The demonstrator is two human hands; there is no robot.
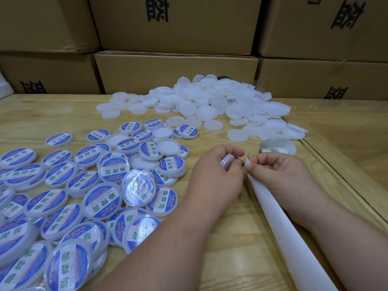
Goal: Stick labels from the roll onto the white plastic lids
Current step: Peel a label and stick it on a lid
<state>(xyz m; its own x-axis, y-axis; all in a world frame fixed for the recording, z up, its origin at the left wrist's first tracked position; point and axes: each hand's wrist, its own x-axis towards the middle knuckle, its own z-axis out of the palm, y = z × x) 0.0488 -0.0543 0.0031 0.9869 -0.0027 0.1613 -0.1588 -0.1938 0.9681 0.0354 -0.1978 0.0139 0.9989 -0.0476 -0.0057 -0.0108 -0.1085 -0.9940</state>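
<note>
The left hand [218,173] curls around a white lid [227,161]. The right hand [281,175] pinches the paper strip [279,223] just beside it. The roll [277,147] sits on the counter [241,238] behind both hands.

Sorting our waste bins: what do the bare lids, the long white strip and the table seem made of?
Bare lids: likely plastic, milky and slightly see-through, matte. Long white strip: probably coated backing paper, smooth with a soft sheen, curling at the end that the right hand pinches. Table: light wood grain, seemingly under a clear glossy sheet whose edge shows at the right.
</note>
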